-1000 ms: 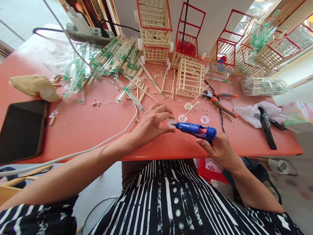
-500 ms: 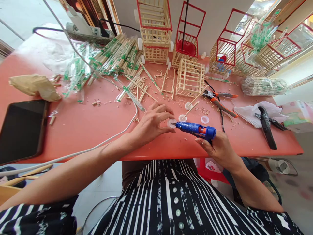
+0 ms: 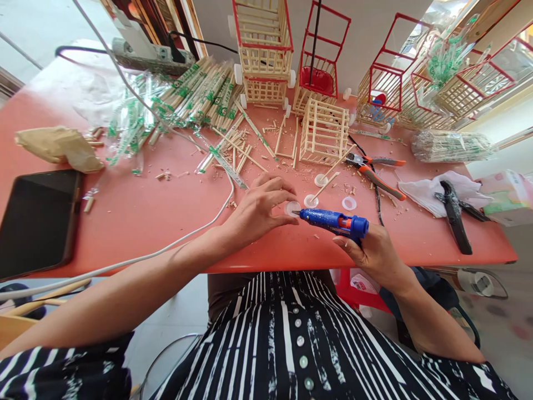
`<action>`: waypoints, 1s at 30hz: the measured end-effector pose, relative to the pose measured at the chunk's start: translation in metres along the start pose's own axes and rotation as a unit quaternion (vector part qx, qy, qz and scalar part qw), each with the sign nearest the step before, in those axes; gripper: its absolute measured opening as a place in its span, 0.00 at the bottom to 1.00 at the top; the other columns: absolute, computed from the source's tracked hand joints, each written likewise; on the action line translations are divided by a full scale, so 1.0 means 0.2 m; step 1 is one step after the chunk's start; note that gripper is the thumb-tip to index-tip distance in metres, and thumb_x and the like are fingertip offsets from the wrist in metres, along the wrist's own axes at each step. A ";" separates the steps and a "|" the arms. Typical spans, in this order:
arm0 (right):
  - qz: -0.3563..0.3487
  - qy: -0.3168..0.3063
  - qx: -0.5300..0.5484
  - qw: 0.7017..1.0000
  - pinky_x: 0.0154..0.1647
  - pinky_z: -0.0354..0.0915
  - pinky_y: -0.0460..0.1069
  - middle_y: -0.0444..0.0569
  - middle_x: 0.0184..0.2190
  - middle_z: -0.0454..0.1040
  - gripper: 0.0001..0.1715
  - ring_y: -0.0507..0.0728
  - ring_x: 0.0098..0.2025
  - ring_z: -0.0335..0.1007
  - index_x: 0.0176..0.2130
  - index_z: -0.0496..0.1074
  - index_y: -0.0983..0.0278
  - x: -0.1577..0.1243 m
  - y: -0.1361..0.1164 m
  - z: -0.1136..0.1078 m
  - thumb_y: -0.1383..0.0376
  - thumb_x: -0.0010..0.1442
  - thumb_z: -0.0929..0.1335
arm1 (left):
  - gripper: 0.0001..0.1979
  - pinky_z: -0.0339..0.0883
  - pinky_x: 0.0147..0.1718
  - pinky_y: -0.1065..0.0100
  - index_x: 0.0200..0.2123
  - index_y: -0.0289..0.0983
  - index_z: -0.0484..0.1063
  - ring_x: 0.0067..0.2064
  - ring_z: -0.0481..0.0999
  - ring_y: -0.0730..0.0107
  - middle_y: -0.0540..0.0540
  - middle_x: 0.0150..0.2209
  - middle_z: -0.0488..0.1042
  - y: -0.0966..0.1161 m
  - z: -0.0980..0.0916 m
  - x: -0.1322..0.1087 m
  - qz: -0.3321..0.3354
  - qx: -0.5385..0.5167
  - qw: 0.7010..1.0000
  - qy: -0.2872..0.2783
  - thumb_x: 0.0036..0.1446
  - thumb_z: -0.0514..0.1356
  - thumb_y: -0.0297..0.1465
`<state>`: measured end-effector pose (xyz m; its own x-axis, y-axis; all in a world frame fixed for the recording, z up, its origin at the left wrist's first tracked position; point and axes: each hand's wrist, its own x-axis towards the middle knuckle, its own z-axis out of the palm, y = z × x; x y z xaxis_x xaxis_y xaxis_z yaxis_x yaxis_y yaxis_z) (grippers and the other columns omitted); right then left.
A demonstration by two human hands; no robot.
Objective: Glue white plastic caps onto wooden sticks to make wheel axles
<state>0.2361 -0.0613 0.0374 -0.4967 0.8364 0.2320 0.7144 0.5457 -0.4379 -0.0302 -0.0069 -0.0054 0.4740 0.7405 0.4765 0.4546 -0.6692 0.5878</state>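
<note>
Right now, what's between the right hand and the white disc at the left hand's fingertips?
The blue glue gun, gripped by the right hand, its nozzle at the white disc; seen in the head view.

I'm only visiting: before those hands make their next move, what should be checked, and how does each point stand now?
1. Blue glue gun in the right hand: ok, gripped.
2. Nozzle aimed at the white disc: ok, tip at the disc.
3. Left hand well clear of the nozzle: not ok, thumb very close.
4. Disc held firmly by the left hand: cannot tell.
5. Nozzle hot: cannot tell.
6. Pliers apart from both hands: ok, lying on the table.
</note>
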 end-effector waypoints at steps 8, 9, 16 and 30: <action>-0.005 0.010 0.015 1.000 0.28 0.63 0.47 0.47 0.24 0.76 0.30 0.53 0.25 0.71 0.33 0.75 0.64 0.01 -0.02 0.01 0.45 0.72 0.61 | 0.11 0.70 0.53 0.53 0.41 0.37 0.80 0.51 0.75 0.57 0.42 0.46 0.81 0.01 -0.01 0.00 -0.004 -0.002 1.000 -0.002 0.55 0.73 0.32; -0.002 0.008 0.014 1.000 0.29 0.64 0.47 0.47 0.24 0.76 0.30 0.53 0.25 0.71 0.33 0.75 0.64 0.01 -0.02 0.01 0.45 0.72 0.61 | 0.11 0.70 0.53 0.53 0.41 0.37 0.79 0.52 0.75 0.56 0.42 0.46 0.81 0.01 -0.01 0.00 -0.005 -0.003 1.000 -0.003 0.55 0.73 0.32; 0.000 0.009 0.005 1.000 0.28 0.63 0.47 0.47 0.24 0.77 0.28 0.54 0.25 0.72 0.34 0.76 0.63 0.01 -0.01 0.00 0.46 0.72 0.62 | 0.12 0.70 0.53 0.54 0.41 0.37 0.79 0.52 0.75 0.57 0.42 0.47 0.80 0.00 0.00 0.00 0.001 0.001 1.000 -0.005 0.56 0.73 0.34; -0.009 0.016 0.008 1.000 0.28 0.63 0.47 0.48 0.25 0.78 0.31 0.53 0.25 0.73 0.34 0.76 0.64 0.02 -0.01 0.01 0.44 0.72 0.61 | 0.12 0.70 0.53 0.54 0.41 0.37 0.79 0.51 0.75 0.57 0.42 0.46 0.80 0.00 0.00 0.00 0.001 -0.005 1.000 -0.002 0.55 0.73 0.33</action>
<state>0.2324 -0.0597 0.0366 -0.4929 0.8278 0.2679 0.6979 0.5600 -0.4464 -0.0307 -0.0077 -0.0047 0.4787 0.7387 0.4746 0.4466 -0.6702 0.5928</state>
